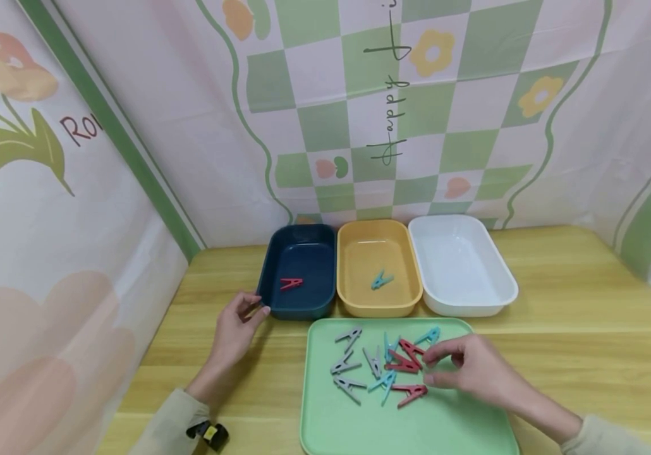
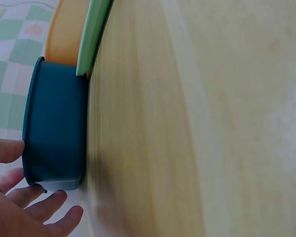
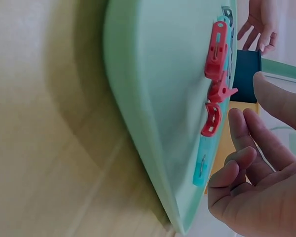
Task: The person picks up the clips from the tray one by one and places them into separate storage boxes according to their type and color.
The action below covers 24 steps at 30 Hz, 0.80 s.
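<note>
My left hand (image 1: 234,332) touches the front left corner of a navy blue bin (image 1: 305,309), its thumb and fingertips at the rim. Inside that bin lies one red clothespin (image 1: 291,283). Over a light green tray (image 1: 359,426), my right hand (image 1: 473,370) holds nothing, thumb and index finger apart beside a pile of clothespins. Three red clothespins (image 3: 215,54) are closest to its fingertips. Teal clothespins (image 1: 383,384) lie among the red, partly overlapping. Several grey clothespins (image 1: 348,388) are spread over the tray's left half.
A yellow bin (image 1: 379,309) holding one teal clothespin (image 1: 381,280) stands against the navy one. To its right is a white bin (image 1: 468,272). All stand behind the tray on a wooden table (image 1: 576,316), before a patterned cloth (image 1: 314,76).
</note>
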Motion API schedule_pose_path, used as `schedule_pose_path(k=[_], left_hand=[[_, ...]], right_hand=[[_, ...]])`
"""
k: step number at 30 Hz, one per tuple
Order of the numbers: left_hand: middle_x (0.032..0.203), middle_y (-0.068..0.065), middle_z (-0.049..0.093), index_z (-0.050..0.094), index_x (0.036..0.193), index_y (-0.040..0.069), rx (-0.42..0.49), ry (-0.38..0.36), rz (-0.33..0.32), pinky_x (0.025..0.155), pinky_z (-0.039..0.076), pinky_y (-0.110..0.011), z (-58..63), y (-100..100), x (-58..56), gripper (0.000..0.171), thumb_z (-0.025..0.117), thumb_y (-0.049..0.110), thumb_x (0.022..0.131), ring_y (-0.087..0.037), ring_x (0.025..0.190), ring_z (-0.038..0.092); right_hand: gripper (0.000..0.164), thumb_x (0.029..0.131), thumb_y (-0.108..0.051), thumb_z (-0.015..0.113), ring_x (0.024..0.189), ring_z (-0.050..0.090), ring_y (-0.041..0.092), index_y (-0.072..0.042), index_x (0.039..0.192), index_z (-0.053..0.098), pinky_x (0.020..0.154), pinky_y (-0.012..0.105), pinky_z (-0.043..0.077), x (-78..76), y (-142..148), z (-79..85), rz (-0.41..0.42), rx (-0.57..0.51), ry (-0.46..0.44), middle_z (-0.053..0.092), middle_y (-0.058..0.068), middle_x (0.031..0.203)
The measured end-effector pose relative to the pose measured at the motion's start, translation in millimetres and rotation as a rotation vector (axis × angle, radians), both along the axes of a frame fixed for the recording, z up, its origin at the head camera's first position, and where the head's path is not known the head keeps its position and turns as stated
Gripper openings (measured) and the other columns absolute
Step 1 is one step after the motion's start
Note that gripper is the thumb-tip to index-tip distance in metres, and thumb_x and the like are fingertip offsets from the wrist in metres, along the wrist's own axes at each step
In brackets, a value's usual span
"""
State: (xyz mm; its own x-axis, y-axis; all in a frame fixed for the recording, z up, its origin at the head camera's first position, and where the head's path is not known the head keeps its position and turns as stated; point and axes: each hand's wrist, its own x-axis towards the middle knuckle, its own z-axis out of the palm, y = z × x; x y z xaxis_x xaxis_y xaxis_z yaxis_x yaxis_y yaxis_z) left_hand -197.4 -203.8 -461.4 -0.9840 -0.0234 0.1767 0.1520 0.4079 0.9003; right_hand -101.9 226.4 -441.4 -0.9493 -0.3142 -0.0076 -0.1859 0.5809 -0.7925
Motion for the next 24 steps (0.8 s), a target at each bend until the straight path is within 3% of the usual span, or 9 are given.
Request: schedule_pose_path(k=[13,19,24], left_hand=[[0.141,-0.019,0.063,0.065,0.119,-0.002,0.003,-0.005,0.003,0.104,0.054,-0.051,0.6,0.0,0.2,0.023,0.074,0.005,0.100,-0.035,0.130,0.062],[0.140,-0.019,0.063,0.064,0.119,-0.003,0.006,0.002,-0.004,0.104,0.054,-0.051,0.0,-0.2,0.3,0.023,0.074,0.005,0.099,-0.035,0.130,0.062],[0.140,-0.020,0.063,0.064,0.119,-0.003,0.007,0.005,-0.003,0.104,0.054,-0.051,0.1,0.2,0.4,0.024,0.074,0.005,0.099,-0.035,0.130,0.062]], right_hand=[[0.031,0.072,-0.023,0.097,0.071,0.052,0.011,-0.015,0.099,0.082,0.058,0.025,0.045,4.6,-2.1,-12.9,0.030,0.001,-0.048,0.074,-0.009,0.089],[0.030,0.072,-0.022,0.097,0.079,0.057,0.012,-0.016,0.098,0.082,0.064,0.025,0.046,4.6,-4.0,-17.1,0.053,0.024,-0.026,0.072,-0.012,0.087],[0.025,0.075,-0.019,0.096,0.075,0.056,0.009,-0.017,0.095,0.082,0.061,0.025,0.045,4.6,-6.4,-18.9,0.075,0.036,-0.012,0.070,-0.014,0.082]])
